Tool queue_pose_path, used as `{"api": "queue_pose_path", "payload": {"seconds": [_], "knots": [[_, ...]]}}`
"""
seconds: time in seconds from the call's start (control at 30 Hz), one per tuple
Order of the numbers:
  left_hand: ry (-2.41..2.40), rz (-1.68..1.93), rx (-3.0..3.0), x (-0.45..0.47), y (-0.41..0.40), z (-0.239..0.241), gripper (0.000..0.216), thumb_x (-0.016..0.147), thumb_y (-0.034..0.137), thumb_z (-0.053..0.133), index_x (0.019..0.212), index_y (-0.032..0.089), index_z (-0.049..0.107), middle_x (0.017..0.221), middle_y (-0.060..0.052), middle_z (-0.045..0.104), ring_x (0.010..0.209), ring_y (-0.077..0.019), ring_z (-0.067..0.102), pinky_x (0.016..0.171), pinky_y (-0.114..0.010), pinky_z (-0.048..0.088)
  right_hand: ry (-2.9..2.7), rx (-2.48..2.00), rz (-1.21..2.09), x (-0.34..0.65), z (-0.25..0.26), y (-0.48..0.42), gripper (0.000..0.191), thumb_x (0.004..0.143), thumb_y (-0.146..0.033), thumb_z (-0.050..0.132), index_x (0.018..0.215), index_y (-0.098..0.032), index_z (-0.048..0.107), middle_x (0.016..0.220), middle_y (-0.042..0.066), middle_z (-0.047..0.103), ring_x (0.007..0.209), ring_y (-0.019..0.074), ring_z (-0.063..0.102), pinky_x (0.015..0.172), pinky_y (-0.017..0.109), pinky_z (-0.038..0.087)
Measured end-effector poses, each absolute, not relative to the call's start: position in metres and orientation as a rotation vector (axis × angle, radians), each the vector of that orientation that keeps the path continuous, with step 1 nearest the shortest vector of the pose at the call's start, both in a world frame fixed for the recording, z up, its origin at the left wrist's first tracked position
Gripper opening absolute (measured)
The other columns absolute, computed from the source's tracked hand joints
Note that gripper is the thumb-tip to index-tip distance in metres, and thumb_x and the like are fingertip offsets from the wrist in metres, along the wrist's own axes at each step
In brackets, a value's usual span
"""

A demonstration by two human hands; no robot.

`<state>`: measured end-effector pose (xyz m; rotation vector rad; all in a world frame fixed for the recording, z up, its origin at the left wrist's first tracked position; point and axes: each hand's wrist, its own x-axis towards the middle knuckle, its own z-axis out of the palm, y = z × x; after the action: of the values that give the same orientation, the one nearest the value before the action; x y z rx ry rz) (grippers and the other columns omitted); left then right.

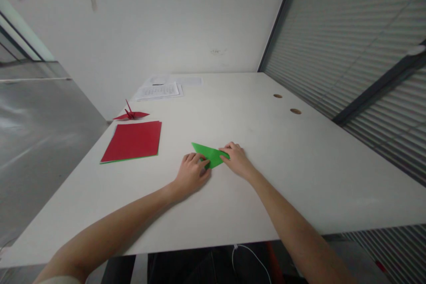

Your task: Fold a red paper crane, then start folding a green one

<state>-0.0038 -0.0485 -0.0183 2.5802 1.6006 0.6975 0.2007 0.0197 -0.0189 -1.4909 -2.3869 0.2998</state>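
On a white table [266, 142], a folded piece of green paper [213, 154] lies at the near middle, right of a stack of red sheets [133, 141]. The left hand [193, 171], fingers curled, has thumb and forefinger nearly together on its near left edge; the right hand [237, 159] pinches its right corner, thumb and fingers barely parted.

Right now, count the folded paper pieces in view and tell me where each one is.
2: a green folded piece between the left hand and the right hand, and a red crane behind the stack of red-topped sheets. Any inside that stack would be hidden.
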Motion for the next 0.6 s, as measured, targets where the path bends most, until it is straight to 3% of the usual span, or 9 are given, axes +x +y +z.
{"api": "queue_pose_path", "payload": {"seconds": [0.17, 0.47, 0.6], "knots": [[1.613, 0.688, 2.596, -0.002, -0.050, -0.015, 0.021, 0.086, 0.029, 0.056, 0.103, 0.024, 0.069, 0.104, -0.007, 0.063, 0.098, -0.0249, 0.054, 0.087, -0.042, 0.042, -2.304, -1.453, 0.366, 0.200, -0.022, 0.021, 0.028, 0.084, -0.030, 0.063, 0.110, -0.021, 0.068, 0.107, 0.009, 0.061, 0.102, 0.0242, 0.053, 0.093, 0.041, 0.039], [1.658, 0.702, 2.532, -0.005, -0.047, -0.016, 0.031, 0.095, 0.039, 0.043, 0.108, 0.024, 0.067, 0.104, -0.008, 0.063, 0.098, -0.0253, 0.054, 0.088, -0.045, 0.040, -2.013, -1.139, 0.617, 0.201, -0.017, 0.029, 0.017, 0.069, -0.006, 0.052, 0.076, -0.020, 0.062, 0.083, 0.003, 0.062, 0.083, 0.0182, 0.059, 0.081, 0.034, 0.046], [1.706, 0.778, 2.410, -0.007, -0.042, -0.019, 0.034, 0.098, 0.034, 0.036, 0.116, 0.024, 0.063, 0.106, -0.008, 0.064, 0.099, -0.0249, 0.054, 0.085, -0.043, 0.040, -2.012, -0.976, 0.691, 0.204, -0.004, 0.025, 0.013, 0.069, -0.009, 0.054, 0.070, -0.021, 0.059, 0.090, 0.004, 0.065, 0.092, 0.0190, 0.060, 0.090, 0.038, 0.044]]}}
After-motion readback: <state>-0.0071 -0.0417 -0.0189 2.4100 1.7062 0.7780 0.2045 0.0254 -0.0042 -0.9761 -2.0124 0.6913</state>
